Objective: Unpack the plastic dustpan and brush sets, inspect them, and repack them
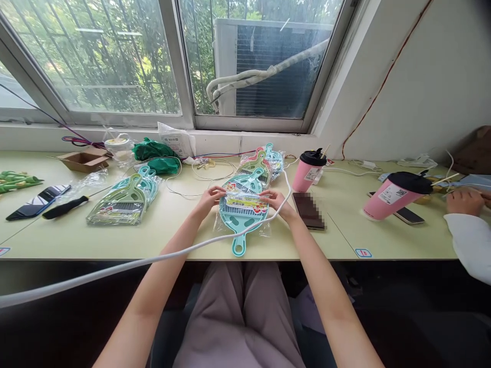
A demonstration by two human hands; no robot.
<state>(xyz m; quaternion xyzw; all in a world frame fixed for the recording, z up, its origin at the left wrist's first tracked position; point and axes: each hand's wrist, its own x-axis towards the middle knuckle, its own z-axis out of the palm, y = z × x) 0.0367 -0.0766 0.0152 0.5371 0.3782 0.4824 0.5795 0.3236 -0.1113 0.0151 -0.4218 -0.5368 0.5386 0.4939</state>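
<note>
A light-blue mini dustpan and brush set (238, 223) lies in front of me near the table edge, its handle pointing at me. Clear plastic film and a yellow printed label with red flowers cover its upper part. My left hand (211, 198) pinches the left edge of the label and film. On the opposite edge, my right hand (276, 200) grips with its fingers closed. Just beyond lie more dustpan sets, among them a pink and green one (261, 162), in clear wrap. To my left rests a small stack of wrapped green and blue dustpan sets (118, 202).
A white cable (153, 259) hangs across the view, over my right wrist. Right of me stand a pink cup (306, 176), a dark phone (309, 209) and another pink cup (395, 197). A co-worker's hand (464, 202) is far right. Leftward lie a screwdriver (65, 207) and cardboard box (84, 161).
</note>
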